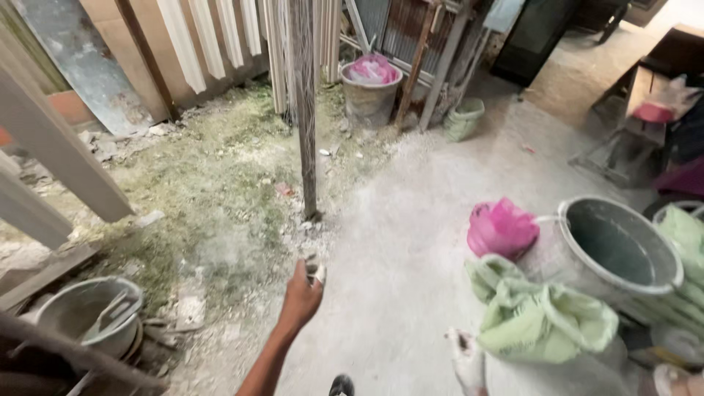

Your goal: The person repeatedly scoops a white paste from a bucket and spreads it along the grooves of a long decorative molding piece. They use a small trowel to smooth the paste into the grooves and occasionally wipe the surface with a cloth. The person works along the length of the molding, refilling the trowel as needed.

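- Left hand (303, 287): arm stretched forward from the bottom edge, wrist straight, fingers curled shut around a small pale object (315, 270) that juts up past the knuckles. What that object is cannot be made out; most of it is hidden inside the fist.
- Object's long axis: roughly upright, upper end pointing away from the person toward the pole (303, 110).
- Pole: thin, grey, rusty, standing near-vertical from the ground just ahead of the left hand, well apart from it; its top is cut off by the upper edge.
- Right hand (466, 359): low in view, coated in pale dust, partly cut off by the bottom edge. Whether it is open or holding anything cannot be told.
- Just beside the right hand: a crumpled pale green sack (543, 319).
- Beyond the sack: 1 grey bucket (612, 246) lying tilted, mouth facing the camera, and a pink plastic bag (501, 227).
- Lower left: 1 bucket with a trowel (88, 312), partly hidden.
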